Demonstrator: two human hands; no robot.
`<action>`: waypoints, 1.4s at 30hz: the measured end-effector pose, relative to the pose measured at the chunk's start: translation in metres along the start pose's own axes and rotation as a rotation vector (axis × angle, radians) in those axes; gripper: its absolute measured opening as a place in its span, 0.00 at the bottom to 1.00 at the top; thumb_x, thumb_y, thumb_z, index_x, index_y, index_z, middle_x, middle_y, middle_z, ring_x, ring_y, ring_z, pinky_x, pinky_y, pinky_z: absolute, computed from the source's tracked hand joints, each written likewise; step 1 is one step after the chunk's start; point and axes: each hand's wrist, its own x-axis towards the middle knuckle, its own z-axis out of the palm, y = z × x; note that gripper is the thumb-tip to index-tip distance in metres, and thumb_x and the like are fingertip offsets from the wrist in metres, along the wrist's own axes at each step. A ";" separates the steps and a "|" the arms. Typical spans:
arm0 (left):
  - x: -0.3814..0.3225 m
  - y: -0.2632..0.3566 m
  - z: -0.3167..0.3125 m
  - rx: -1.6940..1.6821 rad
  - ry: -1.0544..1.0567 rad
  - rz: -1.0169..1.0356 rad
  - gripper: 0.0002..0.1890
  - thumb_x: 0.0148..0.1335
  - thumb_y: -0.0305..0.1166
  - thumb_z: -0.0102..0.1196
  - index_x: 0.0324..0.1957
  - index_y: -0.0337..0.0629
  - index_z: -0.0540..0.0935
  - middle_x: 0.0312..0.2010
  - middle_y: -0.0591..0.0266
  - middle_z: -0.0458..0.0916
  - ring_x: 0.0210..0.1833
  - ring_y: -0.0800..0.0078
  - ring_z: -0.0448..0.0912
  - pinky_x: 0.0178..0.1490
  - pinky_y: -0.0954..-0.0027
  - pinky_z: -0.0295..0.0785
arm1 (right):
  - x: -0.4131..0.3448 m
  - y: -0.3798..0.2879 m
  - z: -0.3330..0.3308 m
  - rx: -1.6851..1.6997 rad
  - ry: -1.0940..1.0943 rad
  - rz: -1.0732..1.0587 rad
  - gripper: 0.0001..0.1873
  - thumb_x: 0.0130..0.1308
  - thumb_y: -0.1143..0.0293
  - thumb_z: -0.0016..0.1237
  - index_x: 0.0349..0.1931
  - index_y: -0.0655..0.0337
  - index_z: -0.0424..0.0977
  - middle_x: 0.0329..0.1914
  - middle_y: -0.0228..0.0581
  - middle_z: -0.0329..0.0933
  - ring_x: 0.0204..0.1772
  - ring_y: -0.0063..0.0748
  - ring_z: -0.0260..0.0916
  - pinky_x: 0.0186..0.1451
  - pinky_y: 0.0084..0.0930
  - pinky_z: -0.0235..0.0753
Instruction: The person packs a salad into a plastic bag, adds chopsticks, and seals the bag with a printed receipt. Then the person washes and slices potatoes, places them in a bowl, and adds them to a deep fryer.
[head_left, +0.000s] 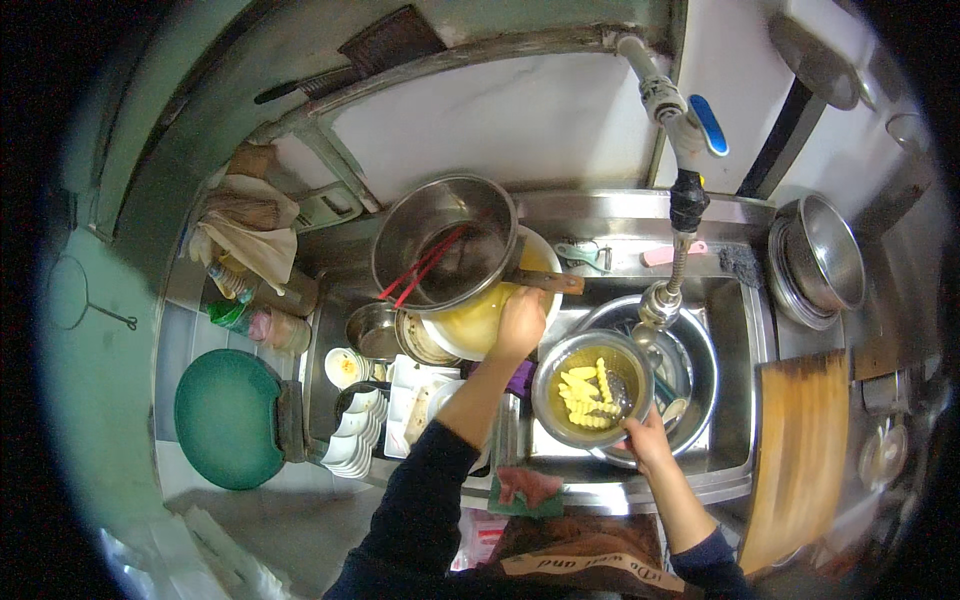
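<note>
My right hand (646, 441) grips the near rim of a metal strainer bowl (551, 358), tilted over the right sink basin. Crinkle-cut yellow pieces (589, 397) lie inside it. Below it, a large metal basin (709, 375) holds utensils and water. My left hand (523, 319) is over a pale bowl with yellowish contents (476, 322), near the wooden handle (551, 282) of a metal pot (442, 196); its fingers are partly hidden, so its hold is unclear. Red chopsticks (431, 262) rest in the pot.
Stacked white dishes (356, 439) fill the left sink. A faucet with a blue lever (707, 126) hangs above the right basin. Metal bowls (829, 247) and a wooden board (802, 450) are at right, a green round board (225, 420) at left. A cloth (529, 487) lies on the front edge.
</note>
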 end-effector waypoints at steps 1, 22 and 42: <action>0.009 -0.009 0.007 0.072 -0.075 -0.032 0.12 0.56 0.28 0.49 0.38 0.30 0.78 0.37 0.39 0.78 0.42 0.46 0.77 0.45 0.54 0.72 | 0.000 0.001 -0.001 0.006 -0.009 -0.035 0.31 0.58 0.85 0.39 0.63 0.54 0.52 0.52 0.47 0.69 0.40 0.37 0.77 0.26 0.21 0.82; -0.069 0.057 -0.029 -0.139 -0.179 0.152 0.08 0.59 0.28 0.49 0.37 0.37 0.79 0.43 0.48 0.78 0.48 0.52 0.75 0.52 0.57 0.69 | 0.009 0.010 -0.002 0.033 -0.029 0.015 0.31 0.58 0.85 0.39 0.63 0.55 0.54 0.51 0.46 0.70 0.42 0.36 0.76 0.31 0.23 0.84; 0.012 -0.121 -0.004 -0.418 -0.396 -0.776 0.35 0.54 0.55 0.56 0.55 0.38 0.71 0.50 0.51 0.74 0.50 0.60 0.73 0.54 0.66 0.65 | -0.002 0.009 -0.002 -0.010 0.054 -0.014 0.30 0.59 0.82 0.42 0.63 0.53 0.56 0.45 0.41 0.73 0.34 0.27 0.76 0.23 0.16 0.77</action>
